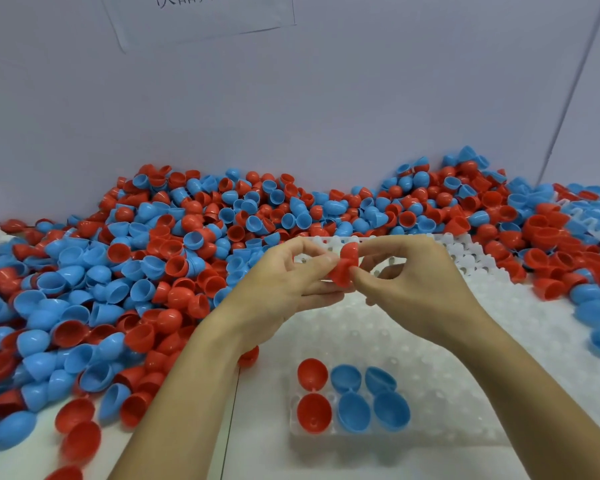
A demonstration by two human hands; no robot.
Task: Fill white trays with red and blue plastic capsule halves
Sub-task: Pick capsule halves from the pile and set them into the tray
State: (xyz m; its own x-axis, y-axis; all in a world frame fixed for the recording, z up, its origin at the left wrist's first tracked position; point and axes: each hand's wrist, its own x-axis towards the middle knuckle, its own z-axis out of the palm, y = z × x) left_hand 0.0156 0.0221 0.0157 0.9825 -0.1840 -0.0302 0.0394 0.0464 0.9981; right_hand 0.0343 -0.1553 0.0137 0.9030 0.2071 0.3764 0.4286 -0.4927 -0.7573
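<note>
Both hands meet above the white tray. My left hand and my right hand each pinch part of a pair of nested red capsule halves held between the fingertips. The tray lies on the table under the hands, most of its cups bare. At its near left corner two red halves and several blue halves sit in cups, open side up.
A deep heap of loose red and blue capsule halves covers the table from the left edge round the back to the right. More white trays lie under halves at the far right. A grey wall stands behind, with a paper sheet on it.
</note>
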